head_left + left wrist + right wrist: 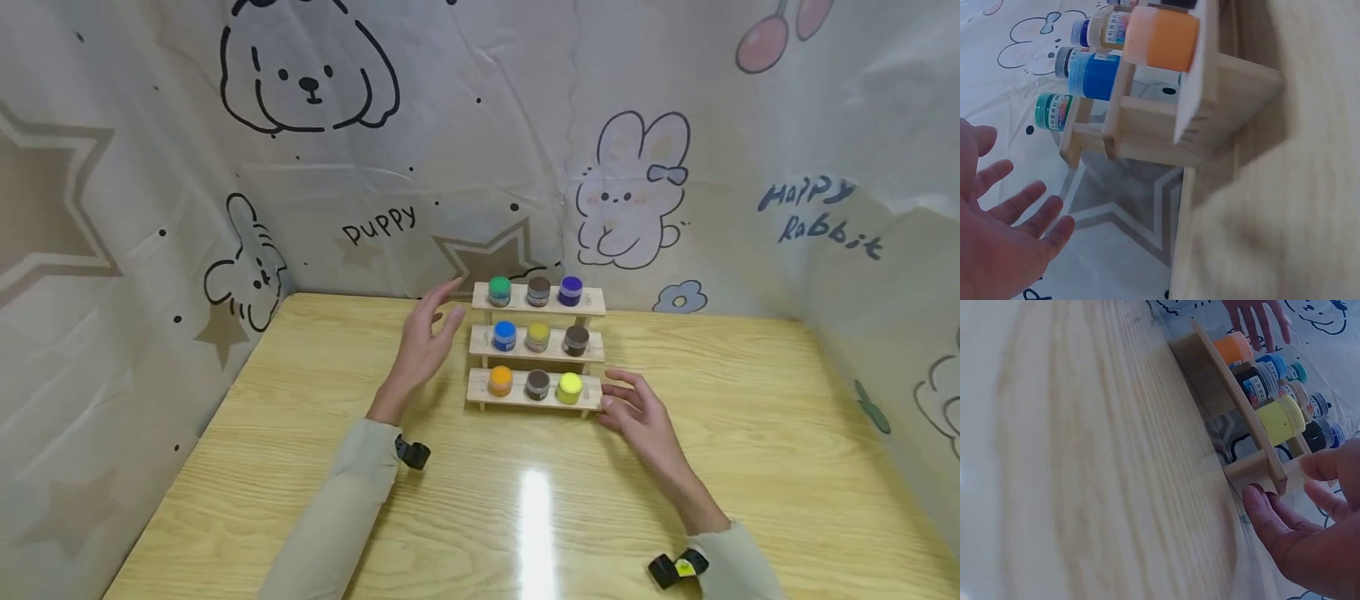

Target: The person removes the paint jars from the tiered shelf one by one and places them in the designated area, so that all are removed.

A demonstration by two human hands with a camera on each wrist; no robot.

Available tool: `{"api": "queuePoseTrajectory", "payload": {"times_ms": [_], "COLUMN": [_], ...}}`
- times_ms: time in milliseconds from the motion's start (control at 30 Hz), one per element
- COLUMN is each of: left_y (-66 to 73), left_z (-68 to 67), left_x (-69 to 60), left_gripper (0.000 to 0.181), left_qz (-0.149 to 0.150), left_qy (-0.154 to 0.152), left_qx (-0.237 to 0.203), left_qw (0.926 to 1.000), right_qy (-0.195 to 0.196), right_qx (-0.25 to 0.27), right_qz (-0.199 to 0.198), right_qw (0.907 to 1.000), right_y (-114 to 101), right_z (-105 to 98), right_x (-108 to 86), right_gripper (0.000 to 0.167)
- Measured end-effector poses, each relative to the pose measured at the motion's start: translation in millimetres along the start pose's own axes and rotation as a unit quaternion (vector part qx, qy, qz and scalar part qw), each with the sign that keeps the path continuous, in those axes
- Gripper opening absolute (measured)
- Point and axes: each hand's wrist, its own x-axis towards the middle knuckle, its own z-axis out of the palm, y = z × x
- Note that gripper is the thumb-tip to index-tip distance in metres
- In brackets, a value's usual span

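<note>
Looking down at the pale wood-grain table point(247, 467), we see a three-tier wooden display rack point(478, 387) standing upright just right of the centre of the head view, near the table's far edge. Three small paint jars sit on each tier: green point(499, 292), brown-topped point(538, 291) and violet-blue point(571, 291) at the back; blue point(505, 336), mustard point(537, 337) and dark point(576, 340) in the middle; orange point(500, 381), another dark one point(537, 384) and bright yellow point(570, 387) in front. Our left hand point(423, 348) hovers left of the rack, its fingers loosely extended and apart, touching none of the jars. Our right hand point(637, 421) is at the right end of the lowest tier, with fingers bent about that end and the thumb near the board; we cannot tell whether they grip it or merely touch. Both arms enter from the bottom of the frame in light sleeves point(337, 500), each with a small black camera point(413, 453) at the wrist. Behind everything, across the upper frame, hangs a pale sheet point(465, 142) printed with a puppy and a rabbit.
</note>
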Motion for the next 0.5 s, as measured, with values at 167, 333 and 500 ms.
{"api": "queuePoseTrajectory", "payload": {"times_ms": [167,333,500], "left_y": [3.0,5.2,5.9], "left_z": [7.3,15.7,22.5], "left_x": [12.5,21.0,27.3], "left_gripper": [0.044,0.041,0.044], "left_qz": [0.0,-0.007,-0.016], "left_qy": [0.012,-0.005,-0.007], "left_qx": [-0.021,-0.029,-0.048], "left_qw": [0.9997,0.9995,0.9987], "right_qy": [-0.002,0.005,0.004], "right_qx": [0.01,0.012,0.019], "right_qz": [0.018,0.028,0.026], "right_qw": [0.9998,0.9995,0.9995], "right_y": [1,2,4], "right_z": [5,9,9], "right_x": [2.3,0.4,-0.1], "right_gripper": [0.045,0.043,0.043]}}
